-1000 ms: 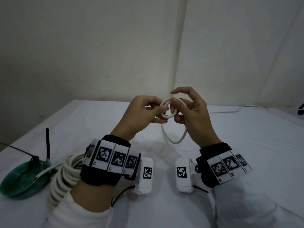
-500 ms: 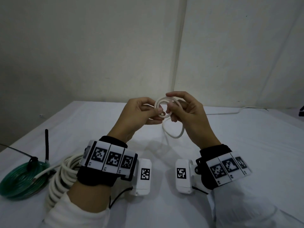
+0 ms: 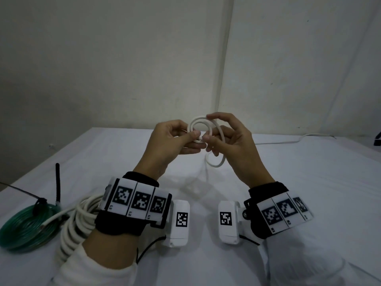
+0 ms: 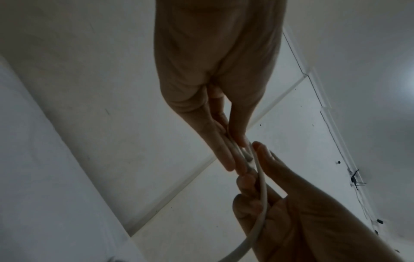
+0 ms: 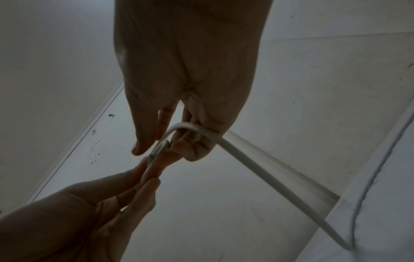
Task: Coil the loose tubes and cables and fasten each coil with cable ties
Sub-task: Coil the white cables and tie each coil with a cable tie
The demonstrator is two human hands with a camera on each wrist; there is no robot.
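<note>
I see a table (image 3: 309,193) covered by a white cloth, pale walls (image 3: 103,58) meeting in a corner behind it, and a dark object (image 3: 378,139) at the right edge.

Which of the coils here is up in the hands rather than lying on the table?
The small thin white cable coil, pinched between both hands. The green tube coil and thick white tube coil lie on the table.
</note>
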